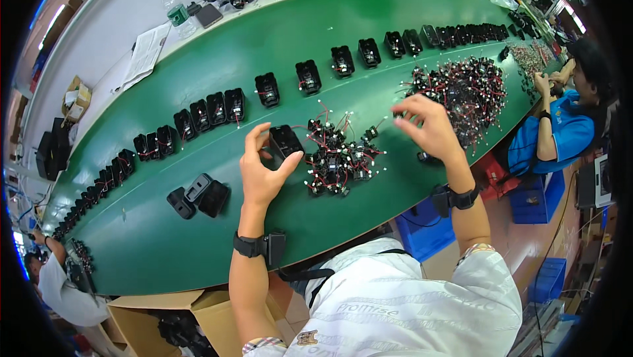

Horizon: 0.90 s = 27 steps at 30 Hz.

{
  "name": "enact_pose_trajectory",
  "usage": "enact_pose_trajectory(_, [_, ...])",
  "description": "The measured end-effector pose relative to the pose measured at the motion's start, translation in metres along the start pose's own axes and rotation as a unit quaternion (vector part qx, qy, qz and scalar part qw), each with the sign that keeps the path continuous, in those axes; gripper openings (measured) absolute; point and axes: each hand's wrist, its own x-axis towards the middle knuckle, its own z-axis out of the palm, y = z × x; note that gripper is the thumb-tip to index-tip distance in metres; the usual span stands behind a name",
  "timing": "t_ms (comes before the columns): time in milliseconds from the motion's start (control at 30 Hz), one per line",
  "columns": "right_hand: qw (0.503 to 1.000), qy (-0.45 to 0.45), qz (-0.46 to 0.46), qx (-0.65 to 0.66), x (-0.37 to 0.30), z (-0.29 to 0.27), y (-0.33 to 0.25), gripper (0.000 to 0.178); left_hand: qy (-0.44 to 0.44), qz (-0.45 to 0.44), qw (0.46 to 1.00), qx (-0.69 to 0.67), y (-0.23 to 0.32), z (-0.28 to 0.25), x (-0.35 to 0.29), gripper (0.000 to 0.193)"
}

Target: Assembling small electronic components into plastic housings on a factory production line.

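My left hand [262, 173] curves its fingers and thumb around a black plastic housing [285, 140], with a red wire at its right side. Right beside it lies a loose heap of small black parts with red and black wires [337, 162]. Over the table to the right of this heap, my right hand [428, 131] is raised with bent fingers. Between its thumb and fingertips shows a small dark part [397, 115], too small to make out. A larger pile of wired parts [461, 96] spreads beyond the right hand.
A curved row of black housings [267, 89] runs along the green table [217, 238]. Several dark casings [198, 196] lie left of my left hand. A bottle [176, 11] stands at the back. Co-workers sit at right [560, 123] and far left [62, 284]. Below is a cardboard box [217, 317].
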Motion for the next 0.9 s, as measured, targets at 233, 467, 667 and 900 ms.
enact_pose_trajectory(233, [0.930, -0.053, -0.001, 0.364, 0.044, 0.036, -0.048, 0.010, -0.104, -0.048, 0.898, -0.426, -0.008, 0.002, 0.000, 0.083])
enact_pose_trajectory(467, [0.942, -0.153, -0.179, 0.239, 0.055, 0.081, -0.112, 0.009, -0.123, -0.005, 0.886, -0.447, 0.003, -0.008, 0.006, 0.097])
enact_pose_trajectory(667, [0.942, -0.130, -0.261, 0.169, 0.055, 0.097, -0.114, 0.012, -0.089, -0.002, 0.889, -0.450, 0.004, -0.012, 0.004, 0.098])
enact_pose_trajectory(900, [0.948, -0.127, -0.272, 0.106, 0.059, 0.099, -0.105, 0.013, -0.101, -0.015, 0.899, -0.426, 0.004, -0.012, 0.005, 0.093])
